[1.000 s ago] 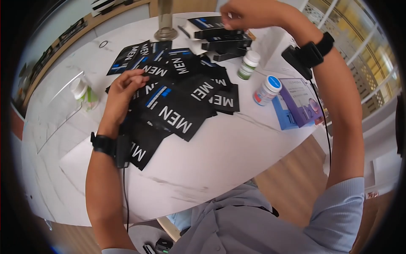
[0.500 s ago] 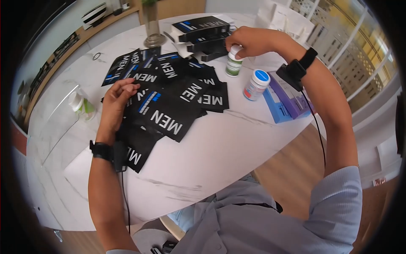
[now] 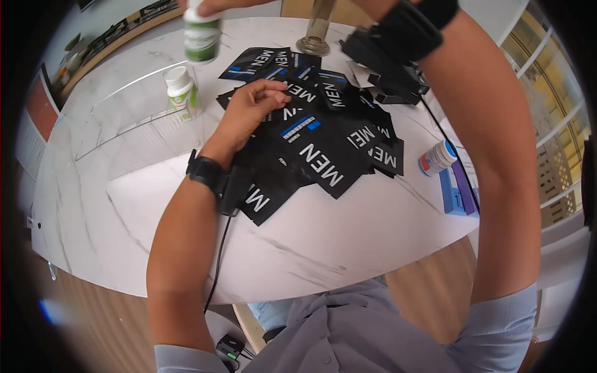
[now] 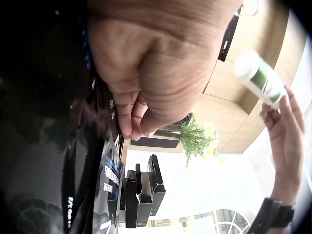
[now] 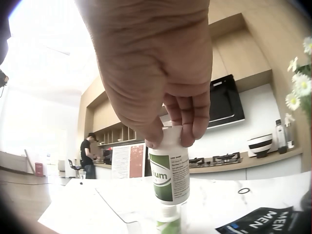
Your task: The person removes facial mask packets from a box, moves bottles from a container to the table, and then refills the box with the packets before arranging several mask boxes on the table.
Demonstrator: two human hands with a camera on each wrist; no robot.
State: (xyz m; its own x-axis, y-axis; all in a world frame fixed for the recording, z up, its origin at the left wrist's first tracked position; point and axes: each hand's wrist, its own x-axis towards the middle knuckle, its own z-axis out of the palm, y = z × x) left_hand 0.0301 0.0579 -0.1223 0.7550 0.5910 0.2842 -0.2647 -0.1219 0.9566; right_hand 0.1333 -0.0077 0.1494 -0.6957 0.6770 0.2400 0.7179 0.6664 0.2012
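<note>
My right hand (image 5: pixel 161 92) grips a white pill bottle with a green label (image 5: pixel 168 170) by its white cap, raised over the far left of the table. In the head view this bottle (image 3: pixel 202 38) is at the top, with most of the hand cut off by the frame edge. Below and nearer stands a similar white-and-green bottle (image 3: pixel 181 93), inside a clear plastic tray (image 3: pixel 124 138). My left hand (image 3: pixel 252 110) rests on a spread pile of black sachets marked MEN (image 3: pixel 317 146), its fingers loosely curled near the upper sachets.
Black cartons (image 4: pixel 141 195) stand behind the pile, partly hidden by my right wrist in the head view. A glass vase (image 3: pixel 316 31) is at the back. On the right are a blue-capped bottle (image 3: pixel 437 157), a blue box (image 3: pixel 453 194) and a purple box (image 3: pixel 463 186).
My right hand moved from above the black cartons to the green-labelled bottle, took hold of its cap, and carried it across to the far left. The left hand stayed on the sachets.
</note>
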